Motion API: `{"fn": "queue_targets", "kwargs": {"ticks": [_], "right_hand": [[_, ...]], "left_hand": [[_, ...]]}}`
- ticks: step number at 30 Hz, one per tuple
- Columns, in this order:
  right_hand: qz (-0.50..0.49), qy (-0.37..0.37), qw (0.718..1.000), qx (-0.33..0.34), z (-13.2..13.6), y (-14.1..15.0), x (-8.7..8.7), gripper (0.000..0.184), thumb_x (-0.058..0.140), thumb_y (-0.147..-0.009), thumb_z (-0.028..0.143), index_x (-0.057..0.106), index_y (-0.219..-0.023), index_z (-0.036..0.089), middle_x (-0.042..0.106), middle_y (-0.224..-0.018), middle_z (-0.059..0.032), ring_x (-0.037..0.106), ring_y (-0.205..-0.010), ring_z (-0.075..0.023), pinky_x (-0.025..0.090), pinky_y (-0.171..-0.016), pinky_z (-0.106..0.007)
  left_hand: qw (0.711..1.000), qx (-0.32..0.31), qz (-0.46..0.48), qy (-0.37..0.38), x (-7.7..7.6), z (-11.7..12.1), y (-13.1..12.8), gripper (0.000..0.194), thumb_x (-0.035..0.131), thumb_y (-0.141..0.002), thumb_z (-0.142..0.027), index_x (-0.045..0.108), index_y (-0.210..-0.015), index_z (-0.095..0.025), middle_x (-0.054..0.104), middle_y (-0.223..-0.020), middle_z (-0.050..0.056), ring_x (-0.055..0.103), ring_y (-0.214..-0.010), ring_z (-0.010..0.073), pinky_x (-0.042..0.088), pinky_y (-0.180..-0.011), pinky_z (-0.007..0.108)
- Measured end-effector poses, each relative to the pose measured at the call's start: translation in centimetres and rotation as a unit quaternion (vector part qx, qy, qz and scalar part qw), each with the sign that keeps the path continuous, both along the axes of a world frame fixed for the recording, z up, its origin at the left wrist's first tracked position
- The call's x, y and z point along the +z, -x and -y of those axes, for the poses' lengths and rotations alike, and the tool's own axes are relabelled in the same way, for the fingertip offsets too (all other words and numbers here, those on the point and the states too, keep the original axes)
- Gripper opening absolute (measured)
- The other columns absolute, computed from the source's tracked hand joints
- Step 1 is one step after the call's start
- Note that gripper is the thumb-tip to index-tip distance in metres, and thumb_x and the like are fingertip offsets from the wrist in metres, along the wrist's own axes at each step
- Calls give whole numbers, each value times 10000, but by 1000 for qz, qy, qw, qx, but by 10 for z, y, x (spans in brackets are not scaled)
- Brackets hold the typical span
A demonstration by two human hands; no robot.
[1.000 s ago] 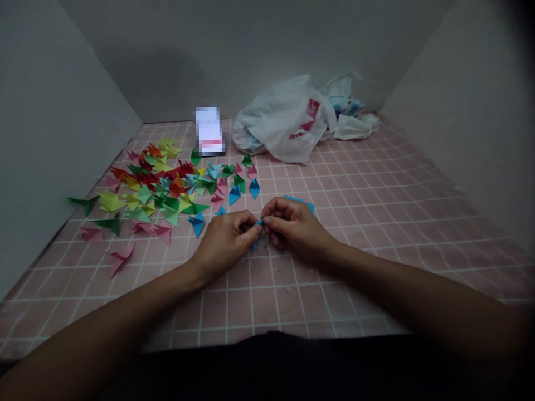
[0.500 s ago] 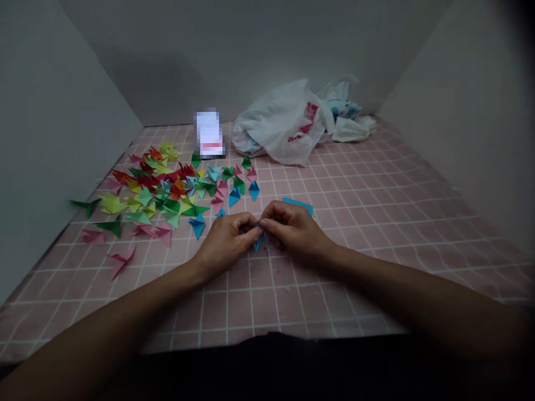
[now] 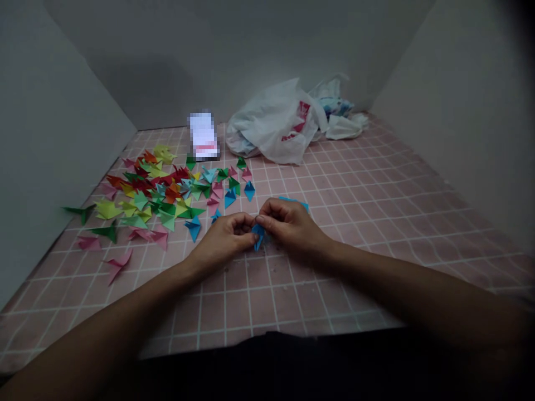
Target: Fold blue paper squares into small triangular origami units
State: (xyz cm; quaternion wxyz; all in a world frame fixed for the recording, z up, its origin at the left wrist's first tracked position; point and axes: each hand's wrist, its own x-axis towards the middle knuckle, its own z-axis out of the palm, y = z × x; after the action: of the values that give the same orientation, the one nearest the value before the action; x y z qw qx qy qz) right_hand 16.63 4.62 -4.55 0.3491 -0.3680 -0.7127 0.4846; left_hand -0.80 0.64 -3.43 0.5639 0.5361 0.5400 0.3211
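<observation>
A small blue piece of folded paper (image 3: 258, 238) is pinched between my two hands above the table. My left hand (image 3: 228, 235) grips its left side with thumb and fingers. At its upper end, the thumb and bent fingers of my right hand (image 3: 288, 223) are closed on it; my fingers hide part of the folds. Flat blue paper (image 3: 297, 204) lies partly hidden behind my right hand. Left of my hands spreads a heap of folded paper cranes (image 3: 167, 192) in many colours, with a blue one (image 3: 193, 228) close to my left hand.
A lit phone (image 3: 203, 136), its screen blurred, stands at the back. Beside it lies a white plastic bag (image 3: 271, 125) with red print, and more crumpled packaging (image 3: 345, 127). Pale walls enclose the table with its pink checked cloth (image 3: 397, 223).
More of the blue folded paper shows between my fingers, and my hands have shifted slightly around it. The whole view has moved a little, so the background sits further left.
</observation>
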Motion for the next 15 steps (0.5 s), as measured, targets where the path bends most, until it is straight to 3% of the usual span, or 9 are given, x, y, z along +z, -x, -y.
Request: {"fn": "queue_targets", "kwargs": {"ticks": [4, 10, 15], "right_hand": [[-6, 9, 1000, -14, 2, 1, 0, 198, 618, -870, 294, 554, -714, 191, 501, -644, 27, 439, -624, -123, 310, -572, -266], [-47, 38, 998, -30, 3, 3, -3, 224, 629, -882, 324, 527, -725, 202, 485, -623, 37, 427, -598, -119, 295, -543, -252], [-55, 48, 997, -24, 2, 3, -4, 223, 628, -891, 330, 537, -736, 200, 485, -625, 40, 423, -588, -115, 295, -538, -252]], "left_hand": [[1000, 3, -1, -15, 0, 1, -1, 202, 668, -685, -202, 626, -879, -166, 566, -725, -39, 482, -620, 95, 359, -581, 236], [994, 5, -35, -100, -1, 5, -2, 198, 651, -752, -238, 621, -935, -169, 577, -758, -32, 493, -649, 103, 381, -593, 243], [997, 17, 21, -69, -9, 3, -1, 211, 673, -740, -252, 607, -924, -173, 586, -760, -30, 502, -607, 91, 395, -548, 230]]}}
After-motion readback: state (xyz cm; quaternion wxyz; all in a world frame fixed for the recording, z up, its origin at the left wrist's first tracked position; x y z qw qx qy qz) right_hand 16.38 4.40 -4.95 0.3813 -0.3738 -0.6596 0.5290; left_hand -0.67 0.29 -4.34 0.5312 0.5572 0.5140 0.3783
